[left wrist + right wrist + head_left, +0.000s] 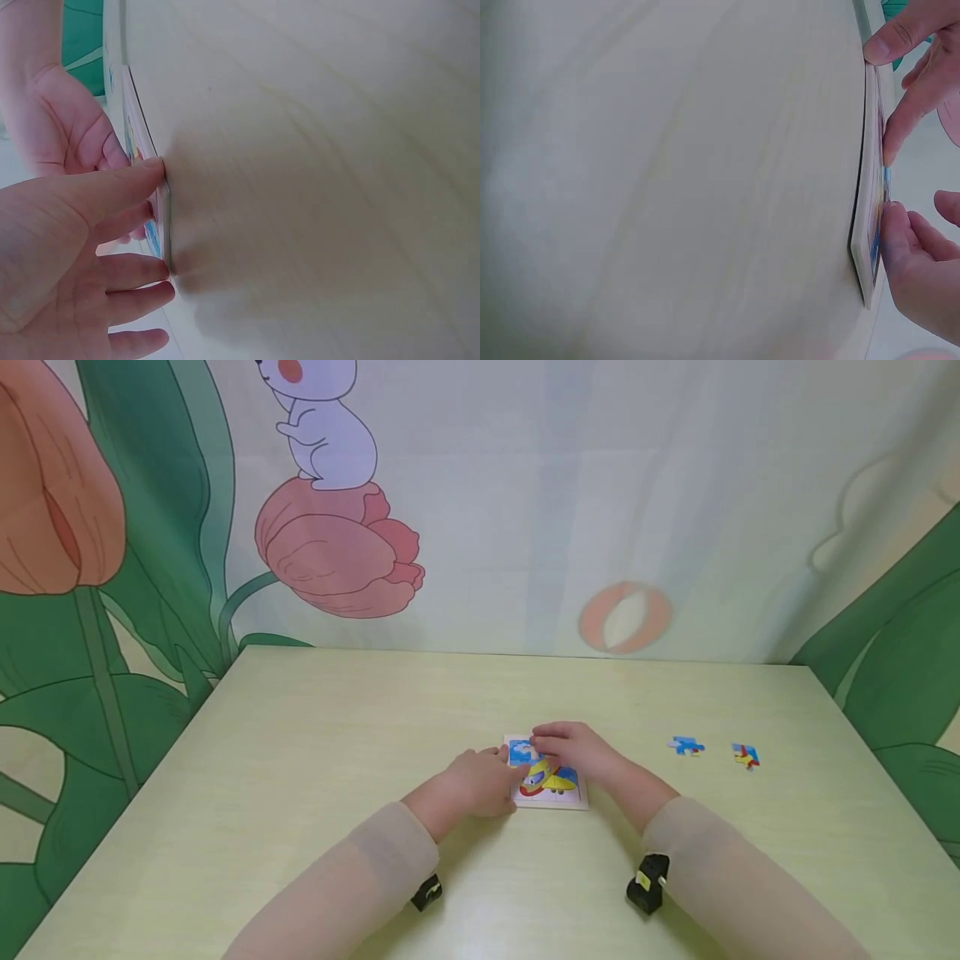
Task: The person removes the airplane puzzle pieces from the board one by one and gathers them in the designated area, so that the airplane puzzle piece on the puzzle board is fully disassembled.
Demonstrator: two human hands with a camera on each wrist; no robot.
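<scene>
At lower centre of the head frame, the board (pixel 555 803), judged light, stiff and best held by its edges, is touched on its left by the spread fingers of the left hand (pixel 480 783), while the right hand (pixel 585 752) is angled inward over its upper right, any pinch impossible to tell.

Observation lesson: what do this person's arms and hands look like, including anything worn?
The left sleeve and right sleeve are long, plain, pale beige. A small black device shows near each wrist, the right one with a yellow patch. Left hand and right hand are bare.
</scene>
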